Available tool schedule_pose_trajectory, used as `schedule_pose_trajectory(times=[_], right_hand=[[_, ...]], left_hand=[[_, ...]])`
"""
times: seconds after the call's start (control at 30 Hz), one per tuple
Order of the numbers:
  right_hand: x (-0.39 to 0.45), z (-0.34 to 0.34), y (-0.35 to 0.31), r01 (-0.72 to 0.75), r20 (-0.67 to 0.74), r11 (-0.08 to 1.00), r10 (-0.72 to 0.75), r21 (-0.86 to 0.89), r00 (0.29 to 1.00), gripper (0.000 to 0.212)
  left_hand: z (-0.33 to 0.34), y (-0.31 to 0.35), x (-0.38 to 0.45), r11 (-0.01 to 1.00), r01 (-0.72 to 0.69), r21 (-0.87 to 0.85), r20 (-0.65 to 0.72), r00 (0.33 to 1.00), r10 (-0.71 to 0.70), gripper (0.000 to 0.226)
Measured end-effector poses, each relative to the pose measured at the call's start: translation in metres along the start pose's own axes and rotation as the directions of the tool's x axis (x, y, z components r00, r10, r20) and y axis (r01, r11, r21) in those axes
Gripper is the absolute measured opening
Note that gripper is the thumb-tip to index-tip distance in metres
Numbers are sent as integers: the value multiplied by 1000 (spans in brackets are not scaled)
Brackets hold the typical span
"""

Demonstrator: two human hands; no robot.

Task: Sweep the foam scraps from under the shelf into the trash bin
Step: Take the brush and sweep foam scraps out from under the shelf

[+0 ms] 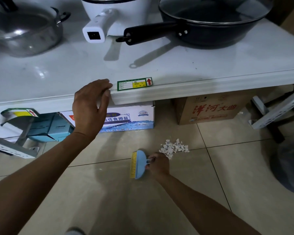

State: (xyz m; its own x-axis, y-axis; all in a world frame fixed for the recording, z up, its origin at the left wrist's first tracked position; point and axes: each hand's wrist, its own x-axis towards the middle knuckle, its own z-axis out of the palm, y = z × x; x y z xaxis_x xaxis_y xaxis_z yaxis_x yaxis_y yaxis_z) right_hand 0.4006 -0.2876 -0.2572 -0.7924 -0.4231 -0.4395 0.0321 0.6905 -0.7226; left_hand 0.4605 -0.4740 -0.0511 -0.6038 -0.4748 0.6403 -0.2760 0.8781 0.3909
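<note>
A small pile of white foam scraps (174,147) lies on the tiled floor just in front of the white shelf (176,92). My right hand (159,165) grips the handle of a blue hand brush (139,164) with yellow bristles, held just left of and below the pile, bristles facing left. My left hand (90,106) rests with spread fingers on the shelf's front edge, next to a green label. A trash bin lined with a dark bag (288,167) stands on the floor at the right edge.
Under the shelf stand a white-and-blue salt carton (131,117), a brown cardboard box (210,109) and a light-blue box (54,128). Metal shelf brackets (277,111) flank both sides. On the shelf sit a steel pot (22,29), a white cooker (112,12) and a black pan (210,21).
</note>
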Motion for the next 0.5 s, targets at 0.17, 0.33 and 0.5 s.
schedule_pose_trajectory(times=[0.17, 0.33, 0.5], right_hand=[[17, -31, 13, 11, -40, 993, -16, -116, 999, 28], [31, -82, 37, -82, -195, 996, 75, -32, 978, 29], [27, -125, 61, -143, -290, 989, 145, 28, 946, 30]], left_hand=[[5, 23, 0, 998, -50, -30, 83, 995, 52, 28], [37, 62, 6, 968, -246, -52, 214, 944, 252, 35], [75, 102, 14, 969, -239, -57, 198, 949, 245, 35]])
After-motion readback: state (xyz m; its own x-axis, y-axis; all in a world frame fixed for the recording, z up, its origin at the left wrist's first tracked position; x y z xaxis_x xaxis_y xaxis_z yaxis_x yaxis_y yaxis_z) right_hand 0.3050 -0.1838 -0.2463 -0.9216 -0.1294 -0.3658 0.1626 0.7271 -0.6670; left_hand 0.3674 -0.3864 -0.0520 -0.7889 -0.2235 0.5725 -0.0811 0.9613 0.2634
